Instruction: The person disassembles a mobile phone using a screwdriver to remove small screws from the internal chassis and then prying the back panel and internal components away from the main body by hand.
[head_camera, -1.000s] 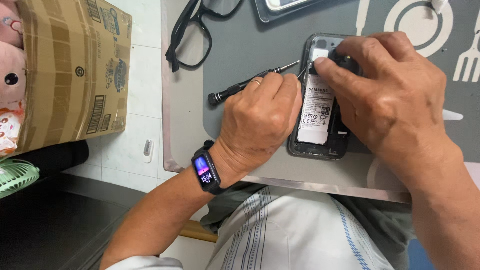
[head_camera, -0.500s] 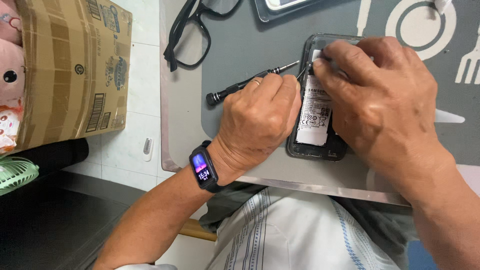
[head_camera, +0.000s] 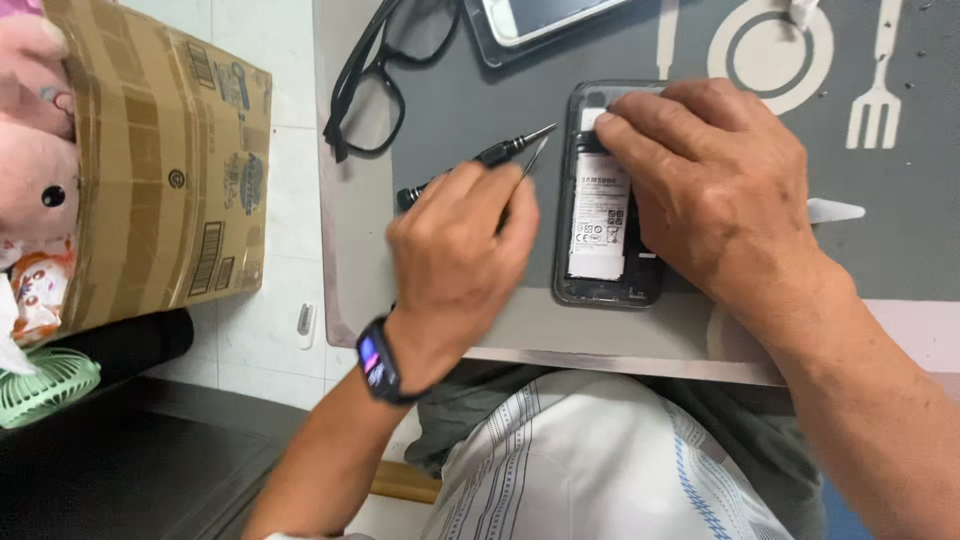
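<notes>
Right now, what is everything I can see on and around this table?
opened phone: 1, dark frame with white battery showing, on the grey mat under the right hand
grey mat: 1, grey with white cutlery shapes, on the table
screwdriver: 1, black handle with metal tip, on the mat beside the left hand
tweezers: 1, metal, tip showing from the left hand
glasses: 1, black, top of the mat
second phone: 1, white, top edge
cardboard box: 1, brown, left
plush toy: 1, pink, far left
small fan: 1, green, lower left
wristwatch: 1, black, left wrist
left hand: 1
right hand: 1
</notes>
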